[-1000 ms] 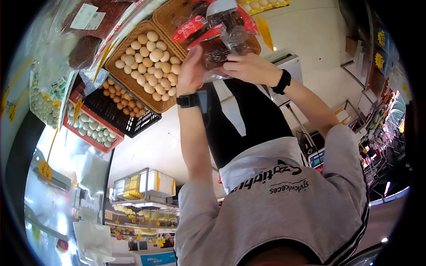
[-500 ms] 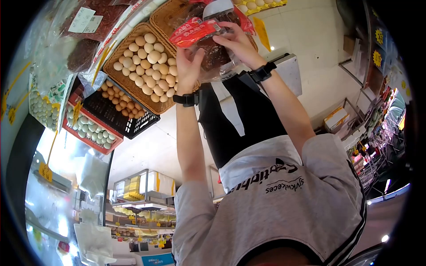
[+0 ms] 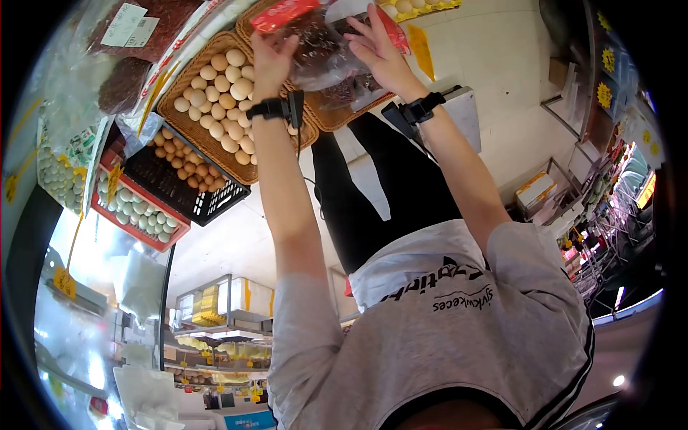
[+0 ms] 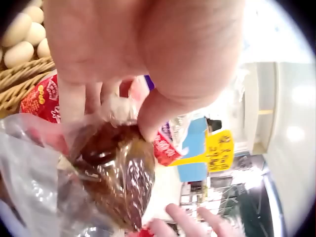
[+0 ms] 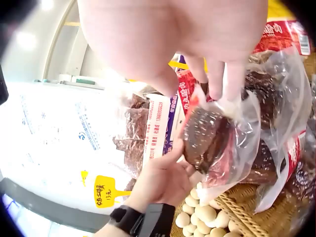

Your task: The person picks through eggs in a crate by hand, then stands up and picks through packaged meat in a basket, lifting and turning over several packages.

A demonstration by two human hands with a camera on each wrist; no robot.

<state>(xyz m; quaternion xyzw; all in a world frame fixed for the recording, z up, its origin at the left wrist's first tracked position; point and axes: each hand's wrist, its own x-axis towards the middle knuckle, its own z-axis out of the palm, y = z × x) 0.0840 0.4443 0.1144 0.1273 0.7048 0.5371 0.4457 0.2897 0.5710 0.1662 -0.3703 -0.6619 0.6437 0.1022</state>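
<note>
My left hand (image 3: 272, 68) pinches the side of a clear plastic pack of dark brown meat (image 4: 116, 163) with a red label, thumb on one face and fingers on the other. The pack is held up at the wicker basket (image 3: 333, 118), where more packs of dark meat (image 5: 261, 101) lie. To its right is my right hand (image 3: 383, 61), its fingers spread and loosely bent. In the right wrist view its fingertips overlap the clear plastic at the pack's top end, and the left hand grips the lower side.
A wicker basket of pale eggs (image 3: 229, 89) adjoins on the left. Beyond it stand a black crate (image 3: 208, 204) of brown eggs and a red crate (image 3: 175, 236) of greenish eggs. A yellow price tag (image 3: 421, 51) stands right of the packs. Bagged dark goods (image 3: 147, 43) lie upper left.
Both hands have moved forward, away from the body. The pack has gone with the left hand up and to the left. The right hand has come off the pack's side, fingers spreading.
</note>
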